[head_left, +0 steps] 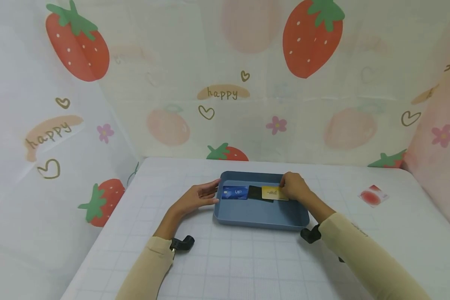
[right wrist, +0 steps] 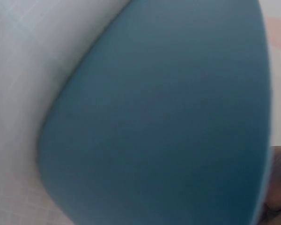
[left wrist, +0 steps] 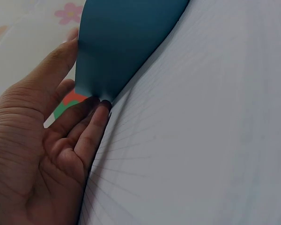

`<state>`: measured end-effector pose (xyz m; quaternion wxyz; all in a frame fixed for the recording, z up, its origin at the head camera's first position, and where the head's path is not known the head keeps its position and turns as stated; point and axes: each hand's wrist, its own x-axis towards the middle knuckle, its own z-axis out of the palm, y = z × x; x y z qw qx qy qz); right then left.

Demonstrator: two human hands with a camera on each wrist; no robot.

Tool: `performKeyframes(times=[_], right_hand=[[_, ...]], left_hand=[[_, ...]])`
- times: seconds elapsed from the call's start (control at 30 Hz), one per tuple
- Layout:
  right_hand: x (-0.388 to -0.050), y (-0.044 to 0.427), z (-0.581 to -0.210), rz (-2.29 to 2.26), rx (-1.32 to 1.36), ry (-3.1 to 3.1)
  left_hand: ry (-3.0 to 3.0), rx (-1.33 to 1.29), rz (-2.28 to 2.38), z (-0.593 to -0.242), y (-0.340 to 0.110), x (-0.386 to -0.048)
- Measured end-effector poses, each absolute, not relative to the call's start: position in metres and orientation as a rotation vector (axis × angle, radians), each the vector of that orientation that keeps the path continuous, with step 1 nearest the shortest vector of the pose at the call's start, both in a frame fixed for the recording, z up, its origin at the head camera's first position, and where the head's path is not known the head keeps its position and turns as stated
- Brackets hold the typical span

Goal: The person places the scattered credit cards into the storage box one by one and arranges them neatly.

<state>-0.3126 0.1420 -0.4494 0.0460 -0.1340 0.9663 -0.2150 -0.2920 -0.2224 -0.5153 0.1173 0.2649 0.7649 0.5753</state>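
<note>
Right fingers: the right hand [head_left: 297, 187] reaches over the tray's right part, its fingers bent and holding the yellow card [head_left: 273, 193] at its right end.
Left fingers: the left hand [head_left: 195, 198] has its fingers loosely extended, tips touching the tray's left wall from outside.
Cards: left to right, a blue VIP card [head_left: 235, 192] near the left wall, a black card [head_left: 254, 192] beside it, then the yellow card overlapping the black one.
Tray: blue-grey, rectangular, round-cornered tray [head_left: 255, 215]; its floor shows widest along the near side.
Desk: white, grid-lined desk [head_left: 240, 262], stretching broadly in front of the tray, with its far edge close behind.
Right side: a flat red-and-white square [head_left: 373, 196], well apart from the tray.
Backdrop: strawberry-print cloth [head_left: 255, 143].
</note>
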Motion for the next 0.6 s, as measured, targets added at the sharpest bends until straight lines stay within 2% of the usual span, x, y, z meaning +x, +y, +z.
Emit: performKeyframes(times=[0.3,0.6], right_hand=[[-0.307,0.141,-0.446,-0.632,-0.437,2.977],[-0.299,0.126,-0.44,-0.704,-0.751,2.951]], left_hand=[[2.221,0.789,1.697,-0.518,-0.224,-0.293],[2.221,0.798,1.702,-0.518,-0.224,-0.294]])
